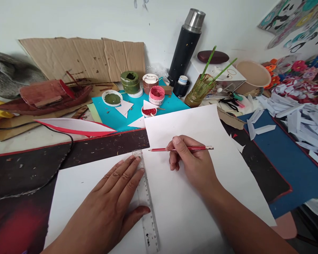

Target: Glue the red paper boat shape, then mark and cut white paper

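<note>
My left hand [110, 195] lies flat with fingers stretched out, pressing a clear plastic ruler [151, 229] onto white paper. The ruler runs up and down along the edge where one sheet of white paper [76, 180] meets another sheet of white paper [180, 204] on the right. Pinched in my right hand [193, 158] is a red pencil [161, 149], held almost level above the right sheet. Its point is close to the top end of the ruler; whether it touches the paper I cannot tell.
Behind the paper, a blue sheet [106, 113] carries a green paint jar [130, 83] and a red paint pot [157, 93]. A black thermos [184, 49] leans at the back. Left stands a brown model boat [42, 95]; right lie folded paper strips [296, 118]. A black cable [66, 158] crosses the left side.
</note>
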`<state>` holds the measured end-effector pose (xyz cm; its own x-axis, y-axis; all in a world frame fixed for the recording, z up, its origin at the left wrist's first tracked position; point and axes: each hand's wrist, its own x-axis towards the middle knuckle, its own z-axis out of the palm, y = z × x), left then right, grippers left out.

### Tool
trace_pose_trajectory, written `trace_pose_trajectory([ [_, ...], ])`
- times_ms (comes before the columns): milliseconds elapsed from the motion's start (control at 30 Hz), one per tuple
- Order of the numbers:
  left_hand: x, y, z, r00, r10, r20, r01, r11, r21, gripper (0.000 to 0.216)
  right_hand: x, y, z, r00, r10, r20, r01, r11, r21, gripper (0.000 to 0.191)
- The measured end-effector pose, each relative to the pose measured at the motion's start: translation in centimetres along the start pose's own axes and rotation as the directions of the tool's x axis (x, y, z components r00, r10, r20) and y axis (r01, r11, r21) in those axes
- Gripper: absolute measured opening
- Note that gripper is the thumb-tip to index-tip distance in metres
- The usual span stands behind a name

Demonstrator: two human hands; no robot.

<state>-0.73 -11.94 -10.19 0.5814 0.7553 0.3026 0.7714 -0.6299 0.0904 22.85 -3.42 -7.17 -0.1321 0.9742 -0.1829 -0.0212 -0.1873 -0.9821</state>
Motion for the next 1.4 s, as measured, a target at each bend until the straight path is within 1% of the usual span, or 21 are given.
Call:
trace_pose_trajectory([
  [233,-0.10,-0.04,0.10,1.000,0.007,0.002,-0.007,1.000,0.006,0.064,0.08,-0.03,-0.08,1.000,0.017,0.014,-0.017,1.000,-0.015,0.045],
  [567,-0.10,-0.16,0.01,1.000,0.007,0.007,-0.007,1.000,-0.011,0.066,-0.13,0.22,-0.12,0.996,0.041,0.080,-0.036,0.997,-0.065,0.042],
  [867,-0.09,-0.07,0.02,1.000,0.013,0.013,-0.013,1.000,0.012,0.066,-0.36,0.03,-0.03,0.991,0.068,0.113,-0.061,0.996,-0.069,0.046],
  [1067,-0.11,-0.09,0.07,1.000,0.010,0.022,-0.010,1.000,0.007,0.067,-0.34,-0.03,0.06,0.990,0.087,0.107,-0.078,0.993,-0.086,0.048],
  [1400,-0.24,-0.05,0.16,1.000,0.007,0.028,-0.007,1.000,-0.005,0.069,-0.45,0.01,0.19,0.988,0.085,0.130,-0.075,0.994,-0.082,0.047],
])
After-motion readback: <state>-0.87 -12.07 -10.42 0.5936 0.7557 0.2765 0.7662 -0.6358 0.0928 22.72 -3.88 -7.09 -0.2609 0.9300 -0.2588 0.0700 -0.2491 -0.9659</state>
